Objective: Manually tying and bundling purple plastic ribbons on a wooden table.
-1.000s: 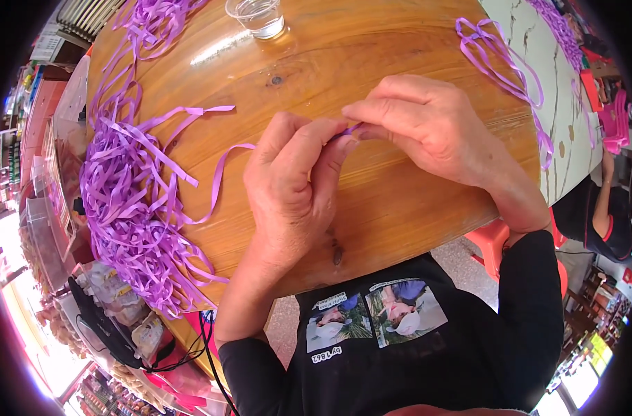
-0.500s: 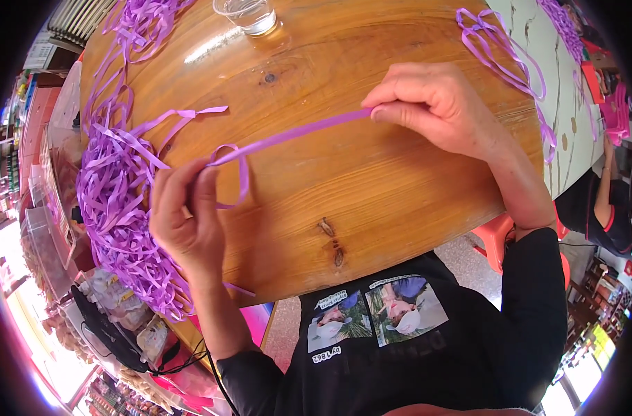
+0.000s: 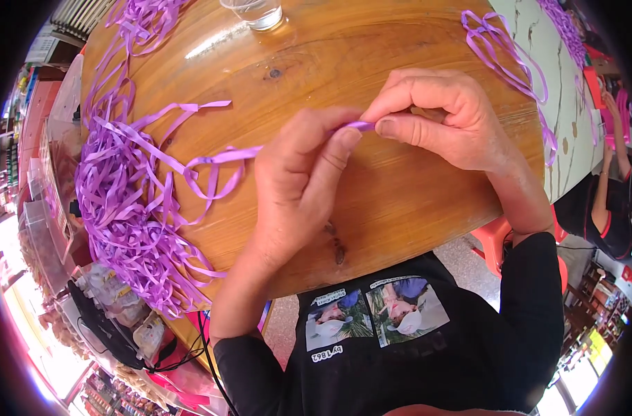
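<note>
Over a round wooden table (image 3: 406, 208), my left hand (image 3: 298, 184) and my right hand (image 3: 440, 118) meet fingertip to fingertip. Both pinch the same purple ribbon strip (image 3: 222, 158), whose short visible end shows between the thumbs. The strip trails left from under my left hand and loops toward a big tangled pile of purple ribbon (image 3: 125, 215) on the table's left side. The stretch of ribbon inside my left palm is hidden.
A clear drinking glass (image 3: 255, 12) stands at the table's far edge. Another loop of purple ribbon (image 3: 510, 62) lies at the far right rim. A person in dark clothing (image 3: 610, 208) sits to the right, beside a pale patterned tabletop (image 3: 558, 104). Cluttered goods sit at lower left.
My left hand has come back from the ribbon pile to meet my right hand. The taut stretch of ribbon between the hands has closed up to a short bit.
</note>
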Action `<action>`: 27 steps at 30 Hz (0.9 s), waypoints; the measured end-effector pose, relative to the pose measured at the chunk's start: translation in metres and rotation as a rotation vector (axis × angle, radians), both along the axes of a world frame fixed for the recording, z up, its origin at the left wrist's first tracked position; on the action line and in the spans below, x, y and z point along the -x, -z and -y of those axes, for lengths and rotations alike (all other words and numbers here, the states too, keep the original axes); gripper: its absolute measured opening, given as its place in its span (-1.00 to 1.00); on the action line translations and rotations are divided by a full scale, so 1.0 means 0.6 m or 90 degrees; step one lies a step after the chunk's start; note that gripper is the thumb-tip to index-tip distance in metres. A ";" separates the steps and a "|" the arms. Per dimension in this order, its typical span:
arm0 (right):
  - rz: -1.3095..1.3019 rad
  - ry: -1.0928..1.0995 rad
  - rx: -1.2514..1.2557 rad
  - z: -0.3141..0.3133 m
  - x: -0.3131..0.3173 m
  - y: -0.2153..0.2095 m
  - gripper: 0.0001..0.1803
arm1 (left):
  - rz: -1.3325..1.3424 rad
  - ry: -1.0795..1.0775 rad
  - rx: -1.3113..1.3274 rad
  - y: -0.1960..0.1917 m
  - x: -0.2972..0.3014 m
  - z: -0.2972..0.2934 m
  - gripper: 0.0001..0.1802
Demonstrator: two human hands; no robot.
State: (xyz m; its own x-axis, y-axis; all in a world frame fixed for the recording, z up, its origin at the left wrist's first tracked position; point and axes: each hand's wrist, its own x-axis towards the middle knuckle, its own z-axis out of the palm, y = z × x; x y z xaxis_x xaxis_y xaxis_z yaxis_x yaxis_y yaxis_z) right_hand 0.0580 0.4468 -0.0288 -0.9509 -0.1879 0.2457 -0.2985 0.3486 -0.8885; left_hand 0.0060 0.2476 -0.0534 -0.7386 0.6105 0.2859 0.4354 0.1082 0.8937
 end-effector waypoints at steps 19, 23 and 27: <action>0.138 -0.138 0.187 0.007 0.006 0.015 -0.79 | 0.503 -0.067 -0.214 -0.007 0.002 -0.014 -0.87; 0.025 -0.069 0.196 0.020 0.013 0.036 -0.73 | 0.610 -0.006 -0.368 0.020 0.001 0.001 -0.83; -0.026 -0.035 0.128 0.029 0.013 0.037 -0.70 | 0.523 -0.067 -0.337 0.016 -0.018 -0.012 -0.84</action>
